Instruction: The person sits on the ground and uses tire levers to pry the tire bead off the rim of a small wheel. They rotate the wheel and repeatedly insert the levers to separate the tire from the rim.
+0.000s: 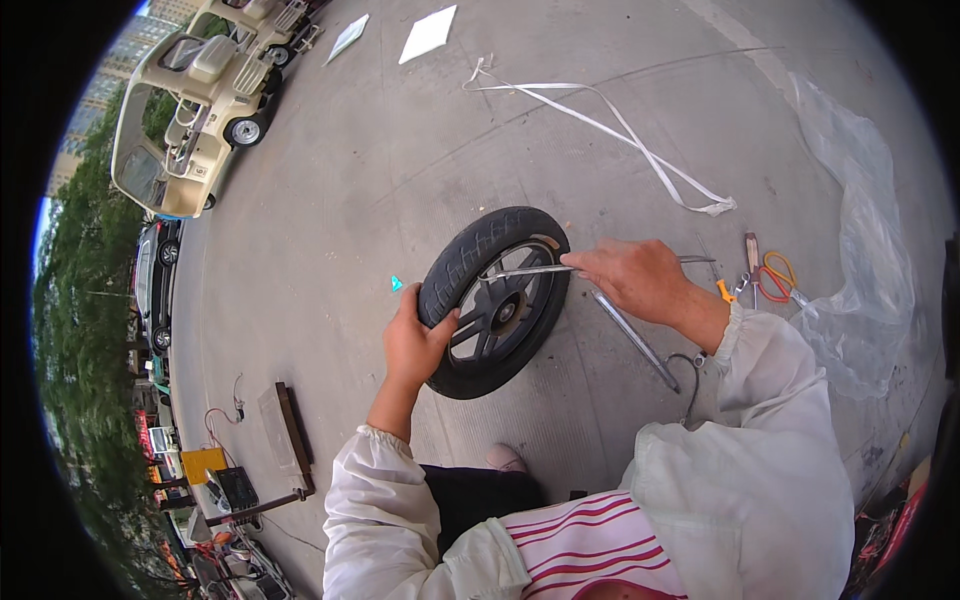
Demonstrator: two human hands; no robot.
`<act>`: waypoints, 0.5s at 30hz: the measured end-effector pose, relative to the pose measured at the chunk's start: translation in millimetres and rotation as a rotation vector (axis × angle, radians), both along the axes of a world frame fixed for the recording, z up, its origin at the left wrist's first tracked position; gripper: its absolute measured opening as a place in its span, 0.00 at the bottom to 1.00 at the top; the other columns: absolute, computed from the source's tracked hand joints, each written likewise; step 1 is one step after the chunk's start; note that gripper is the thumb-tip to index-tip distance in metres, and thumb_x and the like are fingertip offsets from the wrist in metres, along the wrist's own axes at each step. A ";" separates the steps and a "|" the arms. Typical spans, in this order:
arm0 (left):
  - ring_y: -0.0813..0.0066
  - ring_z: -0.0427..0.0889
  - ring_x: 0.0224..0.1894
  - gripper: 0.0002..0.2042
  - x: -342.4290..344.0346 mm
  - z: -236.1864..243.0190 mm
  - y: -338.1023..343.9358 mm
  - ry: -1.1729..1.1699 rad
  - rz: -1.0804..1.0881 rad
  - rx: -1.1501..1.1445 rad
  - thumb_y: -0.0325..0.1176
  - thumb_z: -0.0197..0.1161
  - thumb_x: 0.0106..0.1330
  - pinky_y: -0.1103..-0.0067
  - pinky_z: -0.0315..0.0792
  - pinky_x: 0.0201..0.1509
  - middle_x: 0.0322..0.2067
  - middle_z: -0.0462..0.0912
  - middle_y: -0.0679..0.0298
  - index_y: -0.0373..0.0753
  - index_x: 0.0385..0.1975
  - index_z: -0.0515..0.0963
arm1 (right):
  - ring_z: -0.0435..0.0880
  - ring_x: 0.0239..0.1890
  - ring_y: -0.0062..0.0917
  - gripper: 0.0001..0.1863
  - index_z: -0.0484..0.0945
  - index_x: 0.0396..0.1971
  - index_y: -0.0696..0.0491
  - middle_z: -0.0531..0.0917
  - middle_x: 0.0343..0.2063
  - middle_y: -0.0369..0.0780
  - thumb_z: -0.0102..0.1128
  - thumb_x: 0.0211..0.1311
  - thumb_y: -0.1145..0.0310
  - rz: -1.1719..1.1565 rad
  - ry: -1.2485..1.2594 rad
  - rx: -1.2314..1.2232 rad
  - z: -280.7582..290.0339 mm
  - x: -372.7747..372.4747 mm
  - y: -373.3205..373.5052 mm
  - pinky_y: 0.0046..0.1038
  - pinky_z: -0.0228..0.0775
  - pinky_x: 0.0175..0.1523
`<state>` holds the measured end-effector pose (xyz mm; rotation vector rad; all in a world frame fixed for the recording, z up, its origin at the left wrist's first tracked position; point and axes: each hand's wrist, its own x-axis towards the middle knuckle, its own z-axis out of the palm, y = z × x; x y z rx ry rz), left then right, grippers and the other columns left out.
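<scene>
A black tyre [455, 275] on a spoked black wheel rim [497, 320] stands tilted on the pavement. My left hand [418, 338] is closed round the tyre's left side. My right hand [635, 285] grips a long silver metal lever [525, 271], whose left end lies at the inner edge of the tyre. Below that hand another silver bar [640, 340] lies on the ground. To the right lie red and yellow scissors [780, 270], an orange-handled screwdriver [725, 291] and another tool with a wooden handle [751, 250]. Beside the tyre is a small cyan piece [396, 282].
White strapping [610, 115] and white sheets [427, 33] lie further forward. Clear plastic sheeting [860, 260] is at right. A metal stand [285, 430] with wired equipment is at lower left. Cream carts [190, 120] and a dark car [157, 280] stand along the left.
</scene>
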<state>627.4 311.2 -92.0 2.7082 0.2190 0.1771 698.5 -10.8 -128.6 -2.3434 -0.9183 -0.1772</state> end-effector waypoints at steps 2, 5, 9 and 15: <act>0.54 0.84 0.31 0.28 1.4 2.2 -5.7 0.011 -0.001 0.022 0.43 0.71 0.55 0.69 0.76 0.38 0.29 0.83 0.50 0.36 0.53 0.71 | 0.81 0.24 0.30 0.12 0.82 0.47 0.40 0.77 0.24 0.35 0.58 0.65 0.62 -0.047 -0.090 -0.082 5.0 4.1 -2.2 0.32 0.71 0.25; 0.54 0.84 0.29 0.27 3.5 6.9 -12.7 0.034 0.002 0.049 0.42 0.71 0.55 0.68 0.76 0.36 0.27 0.83 0.50 0.36 0.52 0.72 | 0.80 0.23 0.29 0.14 0.83 0.46 0.40 0.75 0.22 0.35 0.58 0.60 0.67 -0.044 -0.204 -0.052 12.1 6.4 -1.1 0.31 0.70 0.24; 0.52 0.84 0.30 0.25 5.0 8.5 -18.1 0.046 0.000 0.075 0.42 0.70 0.56 0.67 0.76 0.35 0.27 0.83 0.50 0.37 0.51 0.72 | 0.81 0.25 0.27 0.17 0.83 0.45 0.41 0.75 0.22 0.34 0.59 0.55 0.69 -0.011 -0.281 -0.129 24.7 7.3 6.3 0.31 0.71 0.26; 0.50 0.84 0.31 0.24 5.3 7.5 -19.2 0.049 -0.009 0.098 0.42 0.70 0.57 0.66 0.76 0.35 0.28 0.83 0.50 0.37 0.50 0.72 | 0.85 0.31 0.27 0.12 0.84 0.38 0.45 0.79 0.26 0.35 0.60 0.52 0.69 0.068 -0.254 -0.403 67.5 18.4 25.0 0.29 0.74 0.30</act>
